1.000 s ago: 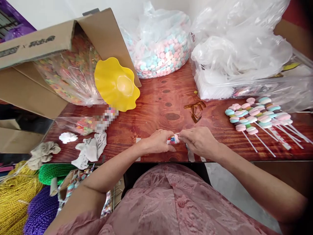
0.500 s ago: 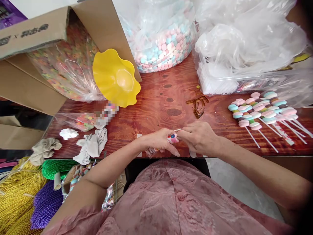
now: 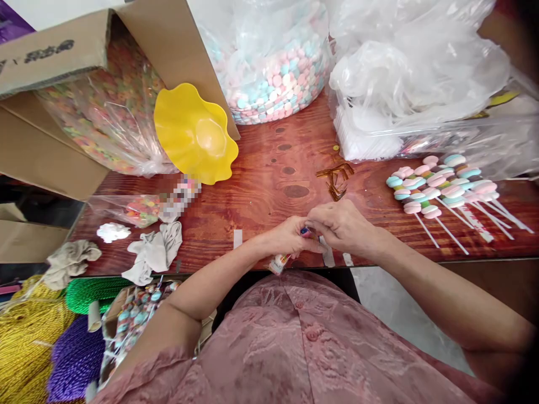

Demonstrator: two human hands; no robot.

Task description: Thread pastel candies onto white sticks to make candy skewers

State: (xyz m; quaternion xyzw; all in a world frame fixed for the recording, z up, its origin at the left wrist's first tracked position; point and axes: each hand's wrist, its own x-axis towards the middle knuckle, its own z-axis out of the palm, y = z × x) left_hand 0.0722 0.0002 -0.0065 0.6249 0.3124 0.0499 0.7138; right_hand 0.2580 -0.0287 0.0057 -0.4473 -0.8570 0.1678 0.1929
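Above the front edge of the table, my left hand (image 3: 290, 234) is closed around a small printed plastic candy packet (image 3: 278, 264). The packet's lower end sticks out below the palm, and a blue and pink bit shows by the thumb. My right hand (image 3: 339, 227) meets it, thumb and fingers pinched at the packet's upper end. The thin twist tie seen there earlier is now hidden by the fingers. Beyond my hands lie several brown-gold twist ties (image 3: 336, 178) in a loose pile.
Marshmallow skewers (image 3: 438, 182) on white sticks lie at right. Behind stand a bag of marshmallows (image 3: 286, 84) and a plastic-covered tray (image 3: 370, 140). At left are a yellow wavy bowl (image 3: 193, 132), a cardboard box (image 3: 54, 56) with bagged candy, and crumpled gloves (image 3: 154, 252).
My hands have drawn closer together, and the packet has tilted so its lower end shows below my left hand. The thin strip between the fingers has gone from sight.
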